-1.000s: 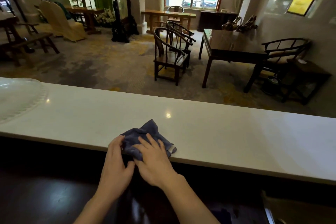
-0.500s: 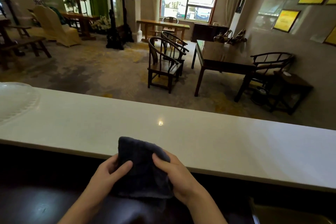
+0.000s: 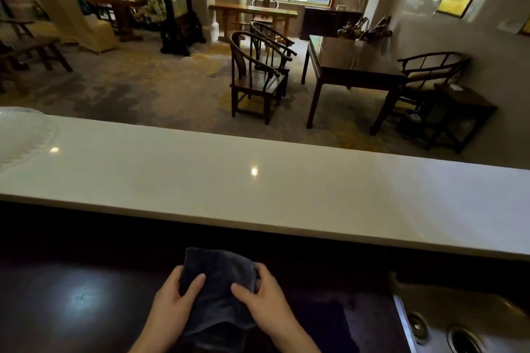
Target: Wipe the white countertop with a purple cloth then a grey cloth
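In the head view, a dark folded cloth (image 3: 218, 286) is held up between both hands below the near edge of the white bench (image 3: 258, 180), over a lower dark surface (image 3: 80, 295). In the dim light its colour reads somewhere between grey and deep blue-purple, so which of the two cloths it is cannot be told. The left hand (image 3: 172, 304) pinches the cloth's left edge, thumb on the front and fingers hidden behind; the right hand (image 3: 263, 301) pinches the right edge the same way. The cloth's lower end is lost in shadow between the wrists, and both forearms are cut off by the bottom edge. At the lower right a metal sink (image 3: 459, 332) is partly out of frame. A pale dish (image 3: 20, 135) sits cropped at the bench's far left.
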### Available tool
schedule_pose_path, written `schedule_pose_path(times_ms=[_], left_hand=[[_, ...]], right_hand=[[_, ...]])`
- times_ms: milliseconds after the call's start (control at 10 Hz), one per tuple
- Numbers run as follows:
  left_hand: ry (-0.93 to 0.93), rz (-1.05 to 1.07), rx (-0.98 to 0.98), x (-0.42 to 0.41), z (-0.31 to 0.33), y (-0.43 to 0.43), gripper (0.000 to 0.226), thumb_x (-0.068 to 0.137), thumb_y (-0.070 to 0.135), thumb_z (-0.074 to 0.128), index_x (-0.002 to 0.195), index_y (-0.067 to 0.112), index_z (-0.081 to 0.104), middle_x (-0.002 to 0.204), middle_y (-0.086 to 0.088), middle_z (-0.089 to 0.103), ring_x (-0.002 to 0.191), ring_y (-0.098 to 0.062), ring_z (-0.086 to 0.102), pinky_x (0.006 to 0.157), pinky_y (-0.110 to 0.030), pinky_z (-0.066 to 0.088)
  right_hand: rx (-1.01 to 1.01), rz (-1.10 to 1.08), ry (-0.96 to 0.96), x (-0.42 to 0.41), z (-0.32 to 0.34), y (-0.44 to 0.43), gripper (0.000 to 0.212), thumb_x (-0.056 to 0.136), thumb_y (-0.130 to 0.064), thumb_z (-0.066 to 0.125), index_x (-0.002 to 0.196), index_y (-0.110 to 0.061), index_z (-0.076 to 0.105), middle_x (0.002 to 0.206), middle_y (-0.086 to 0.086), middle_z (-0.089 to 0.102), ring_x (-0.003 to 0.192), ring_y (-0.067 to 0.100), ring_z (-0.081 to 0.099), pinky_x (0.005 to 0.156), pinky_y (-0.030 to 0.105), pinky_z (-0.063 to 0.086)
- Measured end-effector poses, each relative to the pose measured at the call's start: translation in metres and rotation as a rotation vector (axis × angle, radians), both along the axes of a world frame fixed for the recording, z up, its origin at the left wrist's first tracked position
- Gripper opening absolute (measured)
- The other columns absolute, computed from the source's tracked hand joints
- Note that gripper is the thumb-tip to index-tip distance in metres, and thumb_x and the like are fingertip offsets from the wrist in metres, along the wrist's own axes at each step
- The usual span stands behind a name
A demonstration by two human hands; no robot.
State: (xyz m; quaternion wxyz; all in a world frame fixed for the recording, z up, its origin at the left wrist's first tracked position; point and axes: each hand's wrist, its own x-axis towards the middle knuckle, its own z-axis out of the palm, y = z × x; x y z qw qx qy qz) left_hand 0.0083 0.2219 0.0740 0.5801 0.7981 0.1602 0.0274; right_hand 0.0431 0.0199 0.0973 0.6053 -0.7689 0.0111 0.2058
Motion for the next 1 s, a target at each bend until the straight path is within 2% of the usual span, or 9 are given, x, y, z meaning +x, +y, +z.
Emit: schedule_pose_path(times_ms=[100, 200, 300, 400, 500, 700, 800, 900, 1000], left_hand=[[0.106, 0.015, 0.058, -0.016, -0.035, 0.002, 0.011, 0.084, 0.037, 0.071, 0.089, 0.043, 0.063, 0.091, 0.019, 0.075, 0.080, 0.001, 0.071, 0.066, -0.020, 0.054], [0.165, 0.035, 0.127, -0.028, -0.060, 0.001, 0.014, 0.085, 0.035, 0.069, 0.089, 0.043, 0.059, 0.085, 0.023, 0.074, 0.079, 0.007, 0.068, 0.064, -0.017, 0.052], [0.230, 0.029, 0.211, -0.036, -0.076, 0.001, 0.017, 0.086, 0.035, 0.068, 0.088, 0.041, 0.052, 0.073, 0.015, 0.071, 0.074, 0.000, 0.069, 0.061, -0.020, 0.050], [0.257, -0.015, 0.303, -0.040, -0.084, -0.002, 0.024, 0.084, 0.030, 0.070, 0.102, 0.027, 0.053, 0.088, 0.008, 0.068, 0.083, -0.015, 0.068, 0.069, -0.030, 0.050], [0.249, -0.043, 0.340, -0.043, -0.088, -0.005, 0.033, 0.083, 0.025, 0.072, 0.110, 0.018, 0.054, 0.100, -0.001, 0.066, 0.092, -0.020, 0.066, 0.075, -0.032, 0.051], [0.257, -0.097, 0.485, -0.045, -0.084, -0.011, 0.041, 0.085, 0.033, 0.066, 0.120, 0.019, 0.049, 0.108, 0.001, 0.053, 0.101, -0.021, 0.061, 0.077, -0.032, 0.049], [0.284, -0.135, 0.510, -0.043, -0.079, -0.010, 0.049, 0.085, 0.033, 0.067, 0.126, 0.017, 0.046, 0.114, -0.002, 0.052, 0.106, -0.023, 0.059, 0.083, -0.033, 0.050], [0.296, -0.146, 0.530, -0.043, -0.078, -0.011, 0.063, 0.085, 0.036, 0.067, 0.137, 0.017, 0.038, 0.126, -0.005, 0.050, 0.116, -0.023, 0.055, 0.090, -0.033, 0.051], [0.264, -0.148, 0.623, -0.042, -0.072, -0.014, 0.074, 0.085, 0.041, 0.063, 0.145, 0.018, 0.027, 0.136, -0.004, 0.044, 0.125, -0.023, 0.048, 0.092, -0.033, 0.050]], right_hand=[[-0.057, -0.021, 0.043, -0.016, -0.040, 0.007, 0.032, 0.087, -0.023, 0.075, 0.113, -0.032, 0.059, 0.115, -0.004, 0.074, 0.108, 0.011, 0.070, 0.098, 0.042, 0.056], [-0.142, -0.019, 0.077, -0.030, -0.065, 0.015, 0.036, 0.091, -0.026, 0.071, 0.119, -0.037, 0.051, 0.119, -0.009, 0.069, 0.114, 0.014, 0.065, 0.100, 0.037, 0.054], [-0.239, -0.007, 0.088, -0.040, -0.079, 0.020, 0.046, 0.093, -0.022, 0.068, 0.130, -0.035, 0.044, 0.125, -0.002, 0.065, 0.118, 0.018, 0.061, 0.099, 0.032, 0.053], [-0.354, 0.019, 0.056, -0.046, -0.086, 0.021, 0.058, 0.093, -0.017, 0.067, 0.143, -0.026, 0.038, 0.129, 0.007, 0.064, 0.118, 0.023, 0.062, 0.095, 0.027, 0.053], [-0.440, 0.037, 0.008, -0.048, -0.088, 0.021, 0.065, 0.093, -0.015, 0.067, 0.148, -0.023, 0.034, 0.134, 0.008, 0.063, 0.120, 0.024, 0.063, 0.096, 0.029, 0.053], [-0.555, 0.093, -0.052, -0.048, -0.088, 0.019, 0.069, 0.093, -0.019, 0.069, 0.149, -0.024, 0.029, 0.143, 0.003, 0.056, 0.127, 0.021, 0.059, 0.100, 0.030, 0.050], [-0.545, 0.123, -0.032, -0.046, -0.084, 0.015, 0.071, 0.093, -0.019, 0.069, 0.151, -0.024, 0.029, 0.147, 0.003, 0.052, 0.132, 0.021, 0.055, 0.103, 0.029, 0.046], [-0.534, 0.149, -0.034, -0.047, -0.084, 0.011, 0.073, 0.093, -0.020, 0.069, 0.152, -0.023, 0.027, 0.150, 0.004, 0.050, 0.134, 0.021, 0.053, 0.105, 0.029, 0.045], [-0.550, 0.161, -0.043, -0.045, -0.079, 0.010, 0.077, 0.094, -0.026, 0.067, 0.155, -0.021, 0.022, 0.155, 0.004, 0.042, 0.141, 0.022, 0.043, 0.112, 0.031, 0.039]])
